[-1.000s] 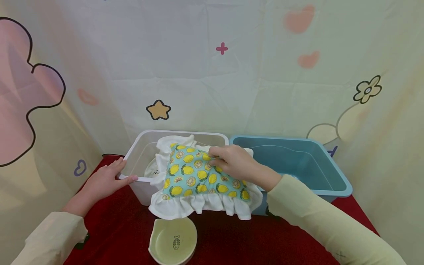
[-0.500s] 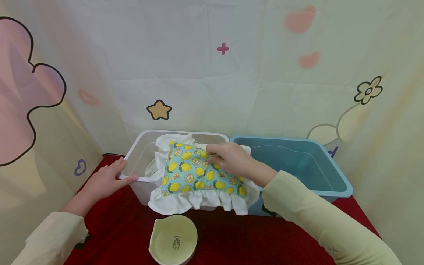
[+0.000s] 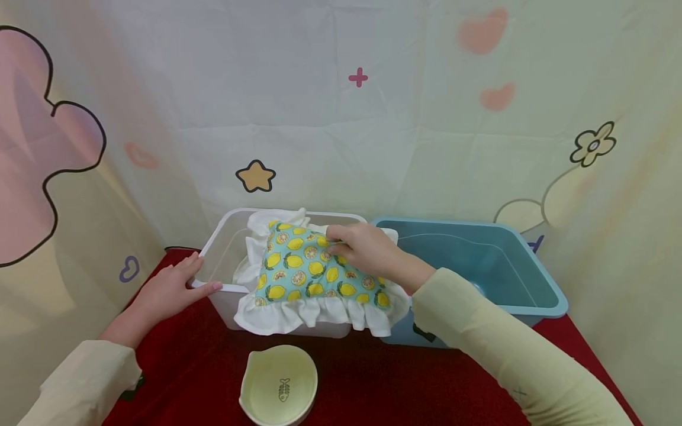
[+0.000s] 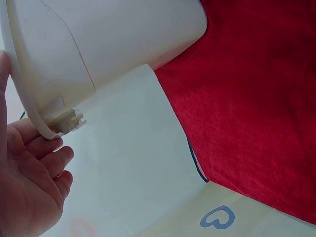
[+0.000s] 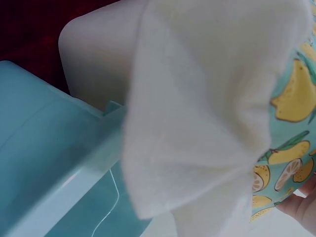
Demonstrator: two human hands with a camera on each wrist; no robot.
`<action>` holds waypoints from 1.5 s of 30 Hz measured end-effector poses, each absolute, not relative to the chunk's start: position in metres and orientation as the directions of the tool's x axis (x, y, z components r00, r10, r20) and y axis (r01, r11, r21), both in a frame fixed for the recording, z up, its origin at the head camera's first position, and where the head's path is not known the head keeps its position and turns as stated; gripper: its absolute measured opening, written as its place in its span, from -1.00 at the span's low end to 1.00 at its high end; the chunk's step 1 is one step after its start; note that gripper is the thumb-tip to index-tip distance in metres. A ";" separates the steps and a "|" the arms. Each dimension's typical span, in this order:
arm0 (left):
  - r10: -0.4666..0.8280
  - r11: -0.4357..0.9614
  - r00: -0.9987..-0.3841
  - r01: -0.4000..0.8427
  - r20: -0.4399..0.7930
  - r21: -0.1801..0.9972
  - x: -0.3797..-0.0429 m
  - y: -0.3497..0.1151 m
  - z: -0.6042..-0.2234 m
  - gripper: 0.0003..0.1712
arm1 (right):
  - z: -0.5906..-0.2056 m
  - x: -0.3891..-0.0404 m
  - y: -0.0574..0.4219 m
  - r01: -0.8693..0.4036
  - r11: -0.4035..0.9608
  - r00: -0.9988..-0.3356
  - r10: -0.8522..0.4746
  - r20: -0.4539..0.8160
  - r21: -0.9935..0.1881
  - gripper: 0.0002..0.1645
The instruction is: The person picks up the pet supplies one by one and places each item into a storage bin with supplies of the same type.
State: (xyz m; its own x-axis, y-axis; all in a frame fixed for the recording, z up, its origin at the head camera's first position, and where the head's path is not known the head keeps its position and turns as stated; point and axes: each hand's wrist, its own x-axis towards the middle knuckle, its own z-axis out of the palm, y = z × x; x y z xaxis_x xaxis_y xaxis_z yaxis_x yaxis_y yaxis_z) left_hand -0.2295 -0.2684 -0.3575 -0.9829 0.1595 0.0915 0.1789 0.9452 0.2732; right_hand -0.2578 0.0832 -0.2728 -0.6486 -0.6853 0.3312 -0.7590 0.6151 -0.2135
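Note:
A small cushion with a lemon print and a white ruffled edge hangs tilted over the front of the white plastic bin. My right hand pinches its fabric near the upper edge. In the right wrist view the ruffle covers much of the scene, and only a few fingers show beside the print. With curled fingers, my left hand holds the bin's front left rim corner. Those fingers sit under the rim in the left wrist view. Something whitish lies inside the bin, mostly hidden behind the cushion.
A blue bin stands against the white one on the right. In front sits a cream bowl with a fish-bone mark. Red cloth covers the table, and a patterned curtain hangs behind.
My right hand has carried the cushion slightly left and up, away from the bowl. My left hand has stayed at the bin's corner.

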 end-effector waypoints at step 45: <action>0.155 0.941 -0.985 0.169 0.070 0.295 -0.230 -0.268 -0.358 0.05 | -0.276 -0.282 0.062 -0.702 0.686 -0.694 -0.603 0.393 -0.189 -0.76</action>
